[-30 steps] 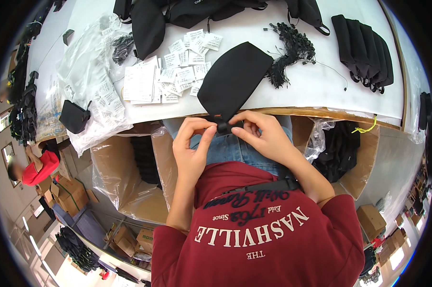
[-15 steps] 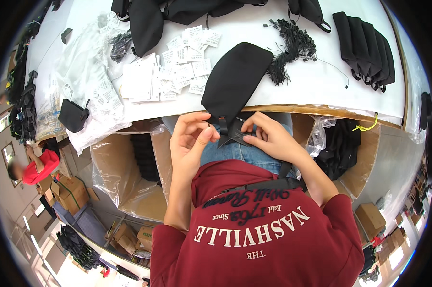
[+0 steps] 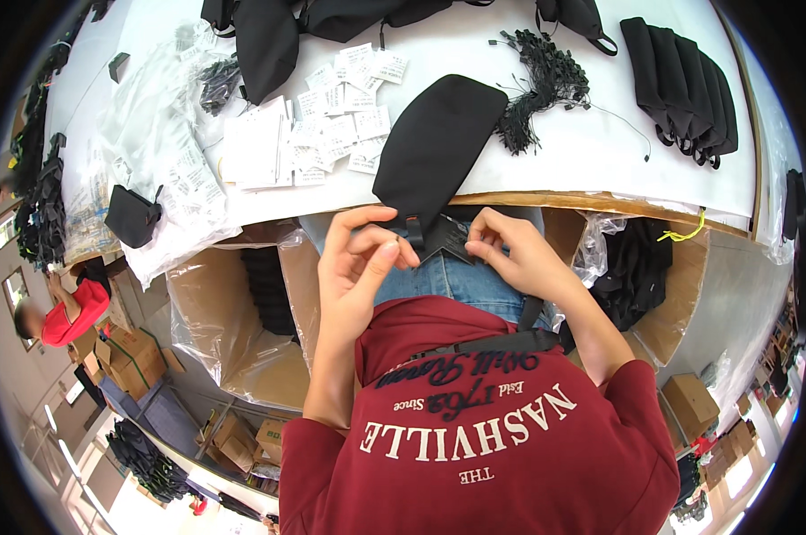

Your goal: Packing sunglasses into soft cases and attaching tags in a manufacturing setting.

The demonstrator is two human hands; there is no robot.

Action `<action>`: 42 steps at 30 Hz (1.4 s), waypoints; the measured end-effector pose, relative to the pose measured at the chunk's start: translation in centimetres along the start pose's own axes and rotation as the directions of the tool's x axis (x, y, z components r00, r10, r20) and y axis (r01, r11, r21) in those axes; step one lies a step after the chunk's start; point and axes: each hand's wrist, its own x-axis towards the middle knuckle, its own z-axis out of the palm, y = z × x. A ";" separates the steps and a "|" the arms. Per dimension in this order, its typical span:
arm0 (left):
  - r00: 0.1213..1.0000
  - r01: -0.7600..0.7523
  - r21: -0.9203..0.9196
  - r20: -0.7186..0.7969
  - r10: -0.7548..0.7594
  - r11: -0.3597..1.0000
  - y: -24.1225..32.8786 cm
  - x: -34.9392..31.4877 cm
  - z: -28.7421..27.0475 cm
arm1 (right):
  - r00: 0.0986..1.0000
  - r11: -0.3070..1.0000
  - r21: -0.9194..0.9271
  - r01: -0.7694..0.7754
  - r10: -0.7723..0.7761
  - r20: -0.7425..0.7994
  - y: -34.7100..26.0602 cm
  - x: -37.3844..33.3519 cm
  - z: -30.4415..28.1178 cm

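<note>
The black pouch [image 3: 438,147] drapes over the table [image 3: 599,169] edge at twelve o'clock from both hands. Left hand [image 3: 358,259] and right hand [image 3: 514,254], close together, apparently pinch its dark tag [image 3: 443,239].

Black pouch [image 3: 438,143] hangs partly behind both hands.

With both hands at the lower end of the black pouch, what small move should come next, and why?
Probably the right hand should bring the dark tag it pinches closer to the small loop at the lower end of the black pouch, which the left hand steadies. The tag lies just beside that loop, and the pouch hangs over the table edge. Whether the tag is already attached cannot be told.
</note>
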 end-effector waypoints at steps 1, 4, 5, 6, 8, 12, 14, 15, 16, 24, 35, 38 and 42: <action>0.999 0.032 -0.011 0.043 -0.031 0.999 0.1 0.0 0.2 | 1.000 1.000 0.009 0.023 -0.023 0.014 -0.5 -0.2 0.2; 0.992 0.079 -0.009 0.103 -0.077 0.997 0.1 0.0 0.5 | 0.998 0.998 0.005 0.067 -0.067 0.007 -0.6 0.2 0.6; 0.992 0.091 -0.013 0.090 -0.090 0.996 0.4 -0.1 0.7 | 0.999 0.999 -0.028 0.043 -0.044 -0.015 0.0 0.3 0.8; 0.992 0.104 -0.016 0.077 -0.103 0.994 0.5 -0.2 0.8 | 0.999 0.998 -0.060 0.019 -0.021 -0.037 0.3 0.5 0.8; 0.993 0.080 -0.023 0.084 -0.078 0.997 0.3 -0.1 0.5 | 0.998 0.999 -0.020 -0.034 0.033 -0.046 0.5 1.0 0.6; 0.996 0.058 -0.020 0.075 -0.056 0.998 0.4 -0.2 0.2 | 0.995 0.998 -0.044 -0.050 0.046 -0.090 0.0 1.7 0.7; 0.996 0.060 -0.029 0.067 -0.058 0.998 0.4 -0.3 0.2 | 0.991 0.995 -0.095 0.041 -0.053 -0.122 0.9 2.6 1.3; 0.996 0.063 -0.038 0.059 -0.061 0.997 0.4 -0.3 0.2 | 0.977 0.980 -0.149 0.129 -0.152 -0.150 1.3 2.9 1.4; 0.996 0.063 -0.039 0.062 -0.060 0.997 0.4 -0.3 0.3 | 0.977 0.980 -0.150 0.128 -0.151 -0.152 1.4 3.0 1.2; 0.997 0.052 -0.066 0.061 -0.048 0.997 0.2 -0.4 0.1 | 0.994 0.989 -0.133 0.069 -0.080 -0.075 1.2 2.9 0.9; 0.986 0.100 0.155 0.114 -0.118 0.983 -2.2 0.4 0.2 | 0.997 0.950 0.311 -0.009 0.034 -0.076 -1.5 1.1 0.8; 0.988 0.040 0.242 0.132 -0.074 0.969 -2.6 0.3 0.3 | 0.996 0.837 0.544 -0.064 0.086 -0.015 -2.2 0.8 1.1; 0.991 -0.030 0.287 0.136 -0.009 0.957 -2.8 0.1 0.6 | 0.996 0.685 0.725 -0.073 0.091 0.014 -2.7 1.1 1.6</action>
